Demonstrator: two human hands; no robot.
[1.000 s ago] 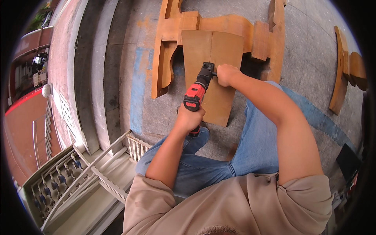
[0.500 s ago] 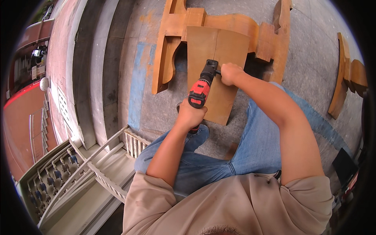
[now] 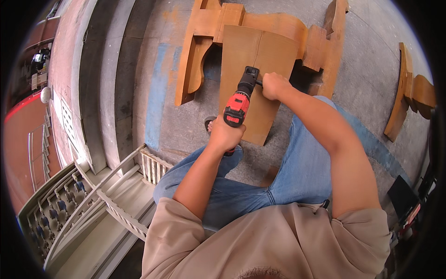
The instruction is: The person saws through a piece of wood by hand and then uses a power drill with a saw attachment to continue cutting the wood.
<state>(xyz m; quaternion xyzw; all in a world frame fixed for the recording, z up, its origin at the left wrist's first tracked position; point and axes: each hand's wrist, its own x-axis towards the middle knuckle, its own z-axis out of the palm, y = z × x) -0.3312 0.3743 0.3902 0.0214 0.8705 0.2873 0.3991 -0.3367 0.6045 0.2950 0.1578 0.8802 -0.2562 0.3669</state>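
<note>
Red-and-black power tool (image 3: 237,104), gripped two-handed.
My left hand (image 3: 226,138) clasps its rear, my right hand (image 3: 275,86) its side handle (image 3: 259,83); brown panel (image 3: 274,52) beneath the tool's head, ahead of the left grip. From afar, I'd press evenly.

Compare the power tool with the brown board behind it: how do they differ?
Colour: the power tool is red and black; the board is brown.
Shape: the tool is narrow and chunky; the board is broad and flat.
Both are longer than they are wide.
</note>
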